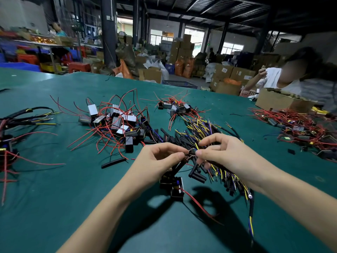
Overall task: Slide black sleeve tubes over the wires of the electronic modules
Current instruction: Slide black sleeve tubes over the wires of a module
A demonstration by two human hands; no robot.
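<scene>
Green felt covers the surface [54, 207] you work at, in a warehouse stacked with cartons. At its near middle you hold one black sleeve tube [179, 166] in your left hand [160, 159], fingers curled round it, thumb and forefinger pinching its upper end. Your right hand [215, 152] pinches thin wire ends [191, 154] right at that tube's mouth. Two electronic modules [177, 189] hang just below the tube, a red wire [198, 203] trailing from them toward you.

Judging by this, you are threading: the wire tips meet the opening but the sleeve is not yet run down. Next, bunch the tips tight, feed them in, then push the tube toward the modules.

Beyond the tube lies one heap of loose sleeves and yellow-blue leads [197, 132], too many to count. Left of it sits a pile of modules [116, 121], perhaps a dozen; a smaller cluster [175, 107] lies farther back. One stray sleeve [114, 163] rests left of your hands.
</scene>
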